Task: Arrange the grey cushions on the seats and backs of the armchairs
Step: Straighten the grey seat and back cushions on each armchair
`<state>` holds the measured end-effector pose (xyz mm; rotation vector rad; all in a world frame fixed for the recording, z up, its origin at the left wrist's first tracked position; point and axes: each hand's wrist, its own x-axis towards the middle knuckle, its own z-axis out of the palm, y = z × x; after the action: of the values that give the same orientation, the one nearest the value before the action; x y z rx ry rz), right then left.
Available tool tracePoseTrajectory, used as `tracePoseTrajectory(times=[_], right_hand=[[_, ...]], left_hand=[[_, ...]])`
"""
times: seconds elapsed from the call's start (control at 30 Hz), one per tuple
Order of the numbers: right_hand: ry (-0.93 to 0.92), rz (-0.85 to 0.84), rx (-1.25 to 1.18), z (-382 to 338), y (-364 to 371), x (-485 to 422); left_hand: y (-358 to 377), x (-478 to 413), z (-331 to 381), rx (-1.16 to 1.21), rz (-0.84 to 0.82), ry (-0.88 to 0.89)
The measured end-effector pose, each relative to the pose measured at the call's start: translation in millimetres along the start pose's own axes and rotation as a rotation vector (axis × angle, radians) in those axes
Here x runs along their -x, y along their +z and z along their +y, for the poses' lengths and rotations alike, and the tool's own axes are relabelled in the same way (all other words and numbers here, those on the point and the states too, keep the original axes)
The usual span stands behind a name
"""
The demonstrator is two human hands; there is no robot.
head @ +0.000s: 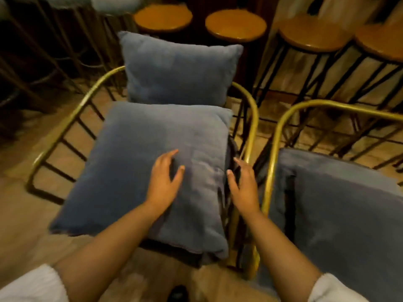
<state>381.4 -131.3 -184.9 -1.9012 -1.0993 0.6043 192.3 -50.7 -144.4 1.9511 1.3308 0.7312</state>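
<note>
A brass-framed armchair (pixel 72 118) stands in the middle. A grey seat cushion (pixel 130 162) lies flat on its seat, and a grey back cushion (pixel 178 73) stands upright behind it. My left hand (pixel 164 182) hovers over the seat cushion's right part, fingers spread, holding nothing. My right hand (pixel 243 186) is at the cushion's right edge, beside the armrest, fingers apart and empty. A second brass armchair (pixel 283 125) on the right carries another grey cushion (pixel 340 208) on its seat.
Several round wooden bar stools (pixel 235 23) on black metal legs stand behind the chairs. Fluffy-topped stools (pixel 115 2) sit at the back left. The two armchairs stand close together, with a narrow gap between their armrests. Tiled floor (pixel 19 214) lies to the left.
</note>
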Motion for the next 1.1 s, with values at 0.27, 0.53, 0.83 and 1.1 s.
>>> tracePoseTrajectory(times=[0.27, 0.53, 0.83, 1.1], right_hand=[[0.343, -0.029, -0.003, -31.7, 90.6, -47.3], [0.487, -0.036, -0.216, -16.2, 91.6, -53.7], [0.606, 0.019, -0.436, -27.3, 72.1, -45.6], [0.449, 0.133, -0.508, -83.7, 4.1, -23.9]], left_hand=[[-92.9, -66.5, -108.1, -0.257, -0.043, -0.531], [-128.6, -100.3, -177.7, 0.204, 0.043, -0.808], [-147.0, -83.9, -174.2, 0.398, 0.032, -0.81], [-177.8, -68.3, -81.3, 0.372, 0.269, -0.832]])
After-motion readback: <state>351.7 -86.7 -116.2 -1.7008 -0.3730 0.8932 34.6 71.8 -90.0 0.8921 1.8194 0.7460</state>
